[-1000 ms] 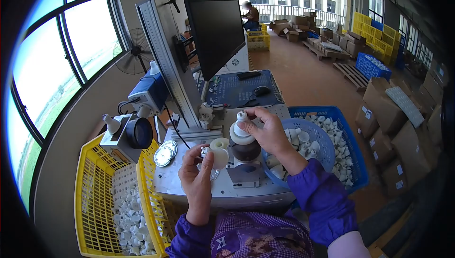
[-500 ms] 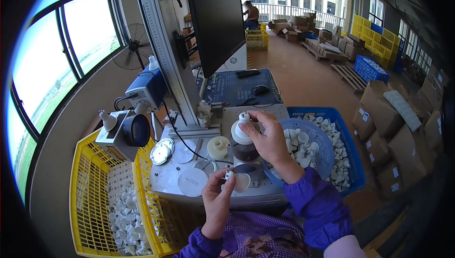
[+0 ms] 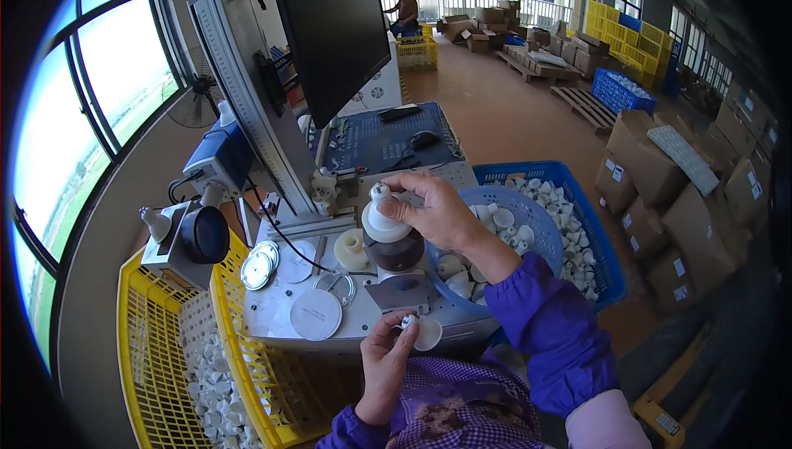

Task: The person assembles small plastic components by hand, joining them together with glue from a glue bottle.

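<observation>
My right hand [image 3: 437,214] is closed around the upper part of a white bulb housing [image 3: 386,223], which stands upright on a dark round fixture [image 3: 394,253]. Closer to my body, my left hand [image 3: 386,366] pinches another white bulb housing [image 3: 428,334] by its narrow end, its wide end facing right. A metal block [image 3: 402,292] sits between the two hands, in front of the fixture. To the left of the fixture lies a cream plastic ring [image 3: 352,249], with a white disc [image 3: 316,315] nearer the table's front edge.
Right of the fixture, a pale blue basin [image 3: 540,230] with housings rests on a full blue crate [image 3: 609,280]. A yellow crate [image 3: 223,317] holds more at left. A marking machine's lens [image 3: 205,235], column [image 3: 247,103] and monitor [image 3: 334,45] stand behind. A person [image 3: 404,12] sits far off.
The view has shifted, so the bench appears further left. My left hand with its housing has drawn back from the fixture toward my body. My right hand stays on the housing at the fixture.
</observation>
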### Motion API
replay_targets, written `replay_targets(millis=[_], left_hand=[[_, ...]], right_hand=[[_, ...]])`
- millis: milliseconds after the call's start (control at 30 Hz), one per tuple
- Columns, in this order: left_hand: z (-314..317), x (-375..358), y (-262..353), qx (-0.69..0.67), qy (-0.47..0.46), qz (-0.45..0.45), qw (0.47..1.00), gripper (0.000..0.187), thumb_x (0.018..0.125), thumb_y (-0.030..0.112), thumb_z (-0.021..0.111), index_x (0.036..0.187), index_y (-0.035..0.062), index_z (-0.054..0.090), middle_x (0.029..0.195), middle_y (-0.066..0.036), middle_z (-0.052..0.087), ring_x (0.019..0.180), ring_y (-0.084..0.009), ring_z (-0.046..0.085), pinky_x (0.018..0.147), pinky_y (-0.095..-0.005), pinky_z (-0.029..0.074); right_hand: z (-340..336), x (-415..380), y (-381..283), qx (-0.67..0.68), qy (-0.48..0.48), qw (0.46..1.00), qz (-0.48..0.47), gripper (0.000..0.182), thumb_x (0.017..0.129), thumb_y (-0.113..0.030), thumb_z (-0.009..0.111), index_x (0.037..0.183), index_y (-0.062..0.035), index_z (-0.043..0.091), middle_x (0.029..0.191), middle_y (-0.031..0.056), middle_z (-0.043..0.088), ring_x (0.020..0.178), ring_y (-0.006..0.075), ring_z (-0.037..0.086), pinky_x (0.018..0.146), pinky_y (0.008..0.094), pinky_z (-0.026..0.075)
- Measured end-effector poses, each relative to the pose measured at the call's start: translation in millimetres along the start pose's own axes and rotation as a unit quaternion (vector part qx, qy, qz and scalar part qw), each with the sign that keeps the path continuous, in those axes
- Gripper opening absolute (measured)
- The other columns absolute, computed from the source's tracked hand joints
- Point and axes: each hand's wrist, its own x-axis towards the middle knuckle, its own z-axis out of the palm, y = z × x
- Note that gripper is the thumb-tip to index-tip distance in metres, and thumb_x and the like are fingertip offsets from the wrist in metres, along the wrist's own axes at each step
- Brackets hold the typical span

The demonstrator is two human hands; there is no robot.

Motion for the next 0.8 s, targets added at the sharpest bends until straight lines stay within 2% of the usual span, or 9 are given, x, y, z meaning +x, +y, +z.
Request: replay_targets(millis=[67, 233, 367, 567, 800], left_hand=[[4, -3, -6, -0.016, 0.001, -0.025, 1.000, 0.021, 0.088, 0.008, 0.064, 0.107, -0.0001, 0.061, 0.099, -0.002, 0.061, 0.086, -0.0070, 0.055, 0.078, -0.0207, 0.044], [5, -7, -14, -0.016, -0.006, -0.043, 0.999, 0.024, 0.087, 0.011, 0.065, 0.108, -0.0005, 0.061, 0.096, -0.002, 0.062, 0.083, -0.0065, 0.055, 0.076, -0.0204, 0.044], [4, -10, -17, -0.006, -0.003, -0.038, 0.999, 0.024, 0.087, 0.011, 0.065, 0.108, -0.0004, 0.062, 0.095, -0.002, 0.062, 0.082, -0.0064, 0.055, 0.075, -0.0203, 0.044], [6, -18, -20, -0.005, -0.013, -0.069, 0.997, 0.024, 0.087, 0.012, 0.065, 0.108, 0.0000, 0.062, 0.093, -0.002, 0.063, 0.081, -0.0062, 0.056, 0.074, -0.0203, 0.045], [5, -21, -27, 0.000, -0.023, -0.077, 0.997, 0.025, 0.088, 0.014, 0.065, 0.107, -0.0004, 0.062, 0.094, -0.002, 0.064, 0.082, -0.0068, 0.056, 0.076, -0.0205, 0.045]], right_hand=[[1, 2, -1, 0.008, -0.033, 0.999, -0.003, 0.039, 0.082, -0.032, 0.069, 0.106, -0.0022, 0.064, 0.104, 0.0131, 0.063, 0.103, 0.0259, 0.052, 0.091, 0.0358, 0.041], [9, -7, 0, 0.013, 0.032, 0.999, -0.014, 0.040, 0.083, -0.033, 0.068, 0.108, -0.0027, 0.064, 0.105, 0.0134, 0.064, 0.102, 0.0257, 0.051, 0.090, 0.0357, 0.041], [11, -6, 5, 0.005, 0.033, 0.999, -0.018, 0.043, 0.083, -0.035, 0.067, 0.111, -0.0017, 0.062, 0.105, 0.0133, 0.063, 0.103, 0.0254, 0.051, 0.091, 0.0351, 0.041], [7, -4, 7, 0.057, -0.004, 0.998, 0.006, 0.046, 0.084, -0.035, 0.067, 0.115, -0.0015, 0.061, 0.108, 0.0155, 0.060, 0.107, 0.0244, 0.051, 0.093, 0.0344, 0.040], [8, -5, 7, 0.051, -0.002, 0.999, 0.016, 0.045, 0.084, -0.035, 0.066, 0.115, -0.0029, 0.061, 0.107, 0.0149, 0.060, 0.106, 0.0249, 0.051, 0.093, 0.0342, 0.040]])
